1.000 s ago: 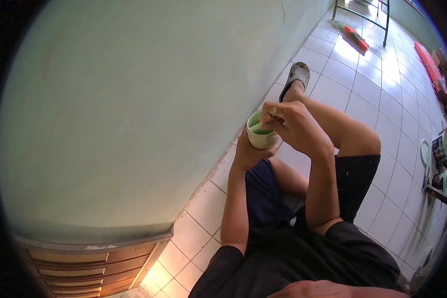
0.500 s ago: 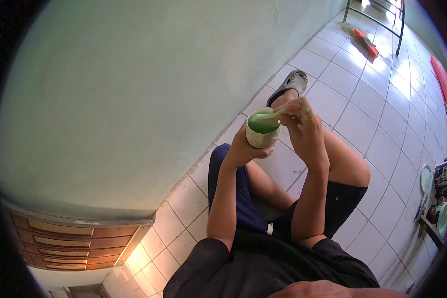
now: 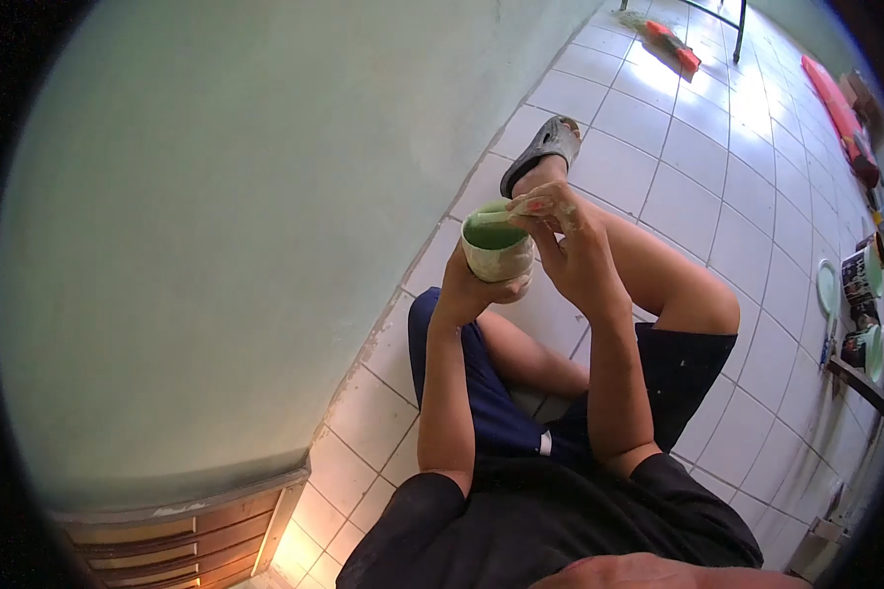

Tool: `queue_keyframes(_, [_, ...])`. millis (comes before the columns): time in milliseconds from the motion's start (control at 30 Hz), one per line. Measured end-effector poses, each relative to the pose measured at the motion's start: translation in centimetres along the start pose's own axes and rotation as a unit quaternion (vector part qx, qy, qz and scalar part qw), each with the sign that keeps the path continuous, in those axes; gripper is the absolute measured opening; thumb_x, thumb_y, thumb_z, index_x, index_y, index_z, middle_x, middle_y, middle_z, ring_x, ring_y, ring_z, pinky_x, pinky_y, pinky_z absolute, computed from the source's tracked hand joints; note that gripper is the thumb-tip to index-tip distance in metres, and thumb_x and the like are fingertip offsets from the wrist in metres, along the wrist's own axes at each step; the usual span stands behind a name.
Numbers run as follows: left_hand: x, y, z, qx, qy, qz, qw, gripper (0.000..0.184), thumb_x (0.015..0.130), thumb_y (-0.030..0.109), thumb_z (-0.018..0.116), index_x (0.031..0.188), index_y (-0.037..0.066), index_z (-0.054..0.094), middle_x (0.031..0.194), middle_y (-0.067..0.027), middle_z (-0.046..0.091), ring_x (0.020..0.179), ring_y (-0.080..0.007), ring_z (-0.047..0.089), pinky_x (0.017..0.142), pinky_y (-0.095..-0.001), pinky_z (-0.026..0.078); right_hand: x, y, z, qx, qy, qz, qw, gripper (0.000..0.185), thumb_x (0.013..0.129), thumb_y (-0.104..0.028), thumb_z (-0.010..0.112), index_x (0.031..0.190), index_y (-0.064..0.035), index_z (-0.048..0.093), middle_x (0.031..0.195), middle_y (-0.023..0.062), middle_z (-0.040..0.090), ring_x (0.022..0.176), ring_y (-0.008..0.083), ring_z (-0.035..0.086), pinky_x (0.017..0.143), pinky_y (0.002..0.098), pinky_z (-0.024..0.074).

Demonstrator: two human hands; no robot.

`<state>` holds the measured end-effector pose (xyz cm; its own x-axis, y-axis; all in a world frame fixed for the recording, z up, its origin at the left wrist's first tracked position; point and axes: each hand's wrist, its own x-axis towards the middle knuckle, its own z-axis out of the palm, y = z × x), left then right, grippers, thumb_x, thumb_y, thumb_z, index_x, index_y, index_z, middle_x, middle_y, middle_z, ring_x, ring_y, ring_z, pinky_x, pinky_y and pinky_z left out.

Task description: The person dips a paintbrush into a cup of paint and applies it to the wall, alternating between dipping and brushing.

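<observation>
Cup (image 3: 501, 263) sat grasped in the left hand (image 3: 467, 293), just beside the right hand (image 3: 575, 257), which pinched a pale tool (image 3: 489, 218) at its rim; a firm, steady left hold likely favoured controlled tool strokes.

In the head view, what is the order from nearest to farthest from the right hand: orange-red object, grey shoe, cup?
1. Cup: left side, in the left hand.
2. Grey shoe: straight ahead, past the cup.
3. Orange-red object: on the floor, upper right.
</observation>
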<state>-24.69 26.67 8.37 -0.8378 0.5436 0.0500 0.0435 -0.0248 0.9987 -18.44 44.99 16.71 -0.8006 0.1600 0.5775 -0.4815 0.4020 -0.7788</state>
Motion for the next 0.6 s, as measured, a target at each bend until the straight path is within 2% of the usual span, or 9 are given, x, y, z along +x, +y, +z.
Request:
queue_keyframes(100, [-0.1, -0.8, -1.1, 0.045, 0.05, 0.056, 0.996, 0.083, 0.066, 0.015, 0.096, 0.138, 0.006, 0.056, 0.125, -0.0103, 0.072, 0.112, -0.0221, 0.071, 0.096, -0.0365, 0.058, -0.1, 1.2, 1.6, 0.036, 0.035, -0.04, 0.998, 0.011, 0.1, 0.004, 0.062, 0.11, 0.0033, 0.057, 0.103, 0.018, 0.073, 0.102, 0.0299, 0.076, 0.08, 0.0381, 0.0607])
queue_keyframes(167, [-0.5, -0.5, -1.5, 0.086, 0.074, 0.057, 0.992, 0.084, 0.064, 0.019, 0.097, 0.137, 0.007, 0.056, 0.125, -0.0105, 0.072, 0.114, -0.0239, 0.07, 0.099, -0.0406, 0.054, 0.0, 2.0, 2.3, 0.127, 0.066, 0.029, 0.989, 0.012, 0.104, 0.003, 0.059, 0.114, 0.0042, 0.054, 0.107, 0.0173, 0.073, 0.105, 0.0245, 0.074, 0.082, 0.036, 0.0621])
queue_keyframes(233, [-0.8, -1.0, -1.8, 0.128, 0.101, 0.054, 0.985, 0.085, 0.063, 0.022, 0.098, 0.137, 0.008, 0.057, 0.124, -0.0108, 0.072, 0.115, -0.0257, 0.07, 0.101, -0.0447, 0.051, -0.4, 2.7, 2.5, 0.083, 0.061, 0.06, 0.993, 0.013, 0.105, 0.003, 0.058, 0.117, 0.0042, 0.052, 0.108, 0.0174, 0.072, 0.105, 0.0235, 0.074, 0.083, 0.0348, 0.0627])
queue_keyframes(300, [-0.3, -2.6, -2.2, 0.228, 0.135, 0.099, 0.959, 0.086, 0.062, 0.03, 0.097, 0.136, 0.011, 0.058, 0.123, -0.0095, 0.071, 0.118, -0.0291, 0.066, 0.107, -0.0498, 0.038, -0.3, 3.0, 2.8, 0.041, 0.059, 0.09, 0.993, 0.015, 0.105, 0.002, 0.056, 0.119, 0.0042, 0.05, 0.11, 0.0176, 0.071, 0.105, 0.0225, 0.074, 0.084, 0.0335, 0.0633])
queue_keyframes(333, [0.0, -3.1, -2.3, 0.223, 0.136, 0.096, 0.96, 0.086, 0.062, 0.03, 0.097, 0.136, 0.011, 0.058, 0.123, -0.0095, 0.071, 0.118, -0.0291, 0.066, 0.107, -0.0498, 0.038, -0.4, 2.7, 3.0, 0.026, 0.073, 0.097, 0.992, 0.016, 0.106, 0.001, 0.055, 0.121, 0.004, 0.049, 0.11, 0.0176, 0.07, 0.103, 0.0227, 0.074, 0.084, 0.0329, 0.0624])
queue_keyframes(400, [0.5, -3.5, -2.4, 0.286, 0.137, 0.122, 0.94, 0.087, 0.061, 0.034, 0.096, 0.136, 0.012, 0.059, 0.122, -0.0081, 0.07, 0.119, -0.0287, 0.063, 0.107, -0.0494, 0.029, -0.4, 2.6, 3.0, 0.009, 0.084, 0.106, 0.991, 0.017, 0.107, 0.0, 0.054, 0.123, 0.0037, 0.048, 0.11, 0.0177, 0.07, 0.101, 0.023, 0.073, 0.084, 0.0322, 0.0616])
queue_keyframes(500, [0.9, -3.6, -2.4, 0.335, 0.147, 0.128, 0.922, 0.086, 0.061, 0.032, 0.096, 0.135, 0.012, 0.058, 0.122, -0.0082, 0.069, 0.118, -0.0318, 0.064, 0.108, -0.0506, 0.037, -0.6, 4.1, 2.3, 0.1, 0.105, 0.113, 0.983, 0.015, 0.109, -0.003, 0.054, 0.121, 0.0034, 0.048, 0.108, 0.0169, 0.07, 0.096, 0.0221, 0.072, 0.083, 0.0323, 0.0588])
queue_keyframes(567, [1.3, -4.6, -2.5, 0.33, 0.149, 0.125, 0.924, 0.088, 0.06, 0.031, 0.096, 0.137, 0.012, 0.059, 0.122, -0.0082, 0.07, 0.119, -0.0305, 0.063, 0.107, -0.0494, 0.034, -1.2, 6.8, 0.5, -0.195, 0.057, 0.011, 0.979, 0.013, 0.109, -0.003, 0.054, 0.119, 0.0029, 0.048, 0.107, 0.0163, 0.068, 0.093, 0.0212, 0.069, 0.082, 0.0323, 0.057])
queue_keyframes(600, [1.3, -5.0, -2.3, 0.327, 0.152, 0.126, 0.924, 0.089, 0.058, 0.03, 0.096, 0.138, 0.012, 0.059, 0.121, -0.0081, 0.071, 0.119, -0.0292, 0.063, 0.107, -0.0482, 0.031, -1.4, 6.5, 0.5, -0.198, 0.054, 0.018, 0.979, 0.013, 0.109, -0.003, 0.054, 0.119, 0.0029, 0.048, 0.107, 0.0163, 0.068, 0.093, 0.0212, 0.069, 0.082, 0.0323, 0.057])
